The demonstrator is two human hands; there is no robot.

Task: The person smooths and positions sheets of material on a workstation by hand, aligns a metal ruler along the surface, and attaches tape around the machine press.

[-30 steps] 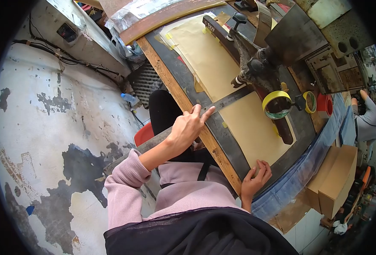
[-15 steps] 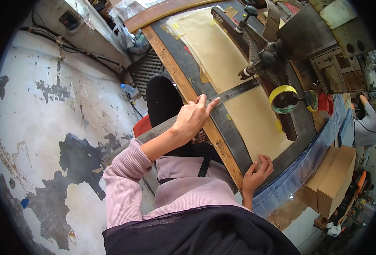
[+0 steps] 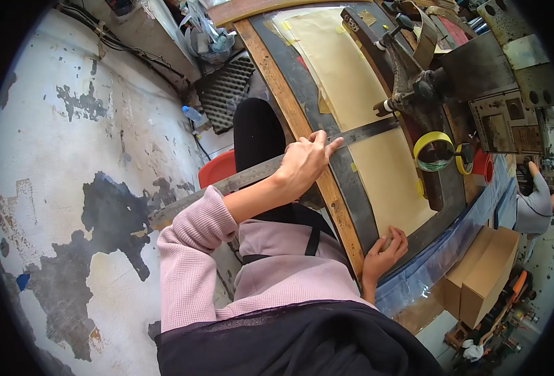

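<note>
A long flat metal bar (image 3: 364, 133), like a steel straightedge, lies across cream paper on the dark board and runs back past the wooden edge under my left forearm. My left hand (image 3: 307, 160) is closed over this bar near the board's edge, with the index finger stretched along it. My right hand (image 3: 386, 250) rests at the near end of the cream sheet (image 3: 389, 188), fingers slightly bent and apart, fingertips touching the paper. Beyond the bar, more cream paper (image 3: 333, 62) spreads out, with small yellow tape pieces at its edges.
A dark metal clamp-like fixture (image 3: 414, 94) stands over the paper's right side. Rolls of yellow tape (image 3: 433, 141) hang beside it. A cardboard box (image 3: 477, 276) sits at the right, near another person's grey sleeve (image 3: 533, 210). My knee (image 3: 258, 125) is left of the wooden edge (image 3: 283, 84).
The head view has shifted slightly, so the board appears farther right. Both hands keep nearly the same places on the bar and sheet.
</note>
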